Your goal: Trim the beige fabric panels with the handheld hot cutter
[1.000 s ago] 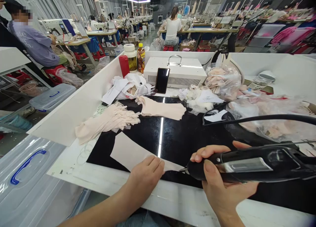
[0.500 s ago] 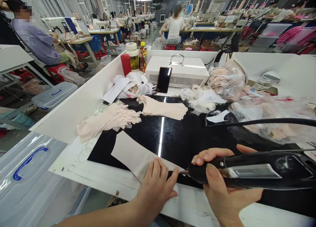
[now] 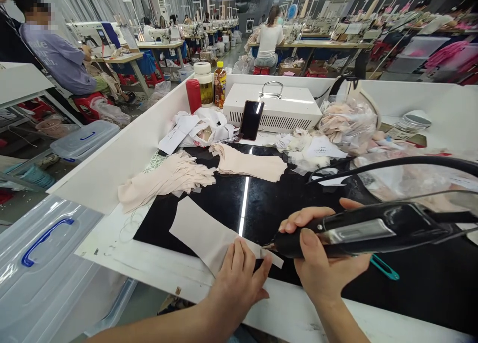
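My left hand (image 3: 239,276) lies with fingers outstretched on a pale beige fabric piece (image 3: 201,228), pressing it against the black glossy work surface (image 3: 298,188). My right hand (image 3: 321,253) is wrapped round a black corded handheld tool (image 3: 358,231) with a silver panel and a thin metal tip. That tip is at the upper edge of the fabric's narrow end, close to my left index finger. Whether it touches the cloth I cannot tell. Beyond my hands lie a fanned stack of beige fabric pieces (image 3: 168,178) and a neater stack of similar pieces (image 3: 254,164).
A phone (image 3: 252,119) leans on a white vented box (image 3: 274,106). Bagged fabric scraps (image 3: 349,121) crowd the right back. The tool's cable (image 3: 392,166) arches over the right side. A teal thread snipper-like item (image 3: 386,268) lies beneath the tool. Low white walls edge the table.
My right hand has moved the tool left and slightly up, its tip now further along the fabric edge. The fabric's narrow end and the teal item have come into sight. My left hand stays nearly still.
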### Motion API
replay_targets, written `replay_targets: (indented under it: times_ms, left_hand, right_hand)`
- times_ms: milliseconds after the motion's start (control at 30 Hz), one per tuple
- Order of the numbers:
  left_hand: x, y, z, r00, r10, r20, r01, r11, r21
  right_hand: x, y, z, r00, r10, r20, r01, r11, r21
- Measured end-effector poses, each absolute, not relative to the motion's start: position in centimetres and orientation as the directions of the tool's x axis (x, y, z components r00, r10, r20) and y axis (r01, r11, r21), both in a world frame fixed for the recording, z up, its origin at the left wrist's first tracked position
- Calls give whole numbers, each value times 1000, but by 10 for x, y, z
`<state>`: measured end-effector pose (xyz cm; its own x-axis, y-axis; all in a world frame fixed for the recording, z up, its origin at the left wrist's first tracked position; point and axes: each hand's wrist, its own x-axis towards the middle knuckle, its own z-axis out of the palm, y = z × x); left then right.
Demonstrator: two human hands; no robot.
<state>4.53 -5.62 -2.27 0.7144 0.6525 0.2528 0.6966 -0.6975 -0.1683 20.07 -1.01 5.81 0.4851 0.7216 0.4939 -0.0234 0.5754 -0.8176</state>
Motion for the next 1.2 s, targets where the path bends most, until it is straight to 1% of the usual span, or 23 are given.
replay_targets:
  times_ms: [133, 267, 500, 733, 933, 1067, 1200]
  left_hand:
    - [46, -57, -23, 715, 646, 266, 696, -693, -187]
    - [46, -57, -23, 717, 648, 258, 695, -695, -187]
    - [47, -56, -23, 707, 652, 273, 702, -693, -162]
    - [49, -58, -28, 701, 668, 250, 707, -695, -126]
    - [49, -55, -27, 701, 645, 304, 706, -689, -164]
    - [52, -55, -30, 688, 649, 325, 717, -676, -170]
    - [52, -56, -33, 689, 646, 328, 718, -670, -188]
  right_hand:
    - [199, -9, 56, 469, 719, 514, -23, 591, -806]
    - [199, -9, 57, 484, 727, 487, -4, 559, -829]
    - [194, -3, 60, 465, 733, 497, -70, 590, -805]
    - [189, -1, 57, 459, 753, 471, -28, 542, -840]
    - [187, 4, 59, 450, 747, 489, -100, 587, -804]
    - [184, 7, 55, 427, 749, 506, -98, 595, -798]
    - [183, 6, 54, 424, 762, 490, -89, 574, -814]
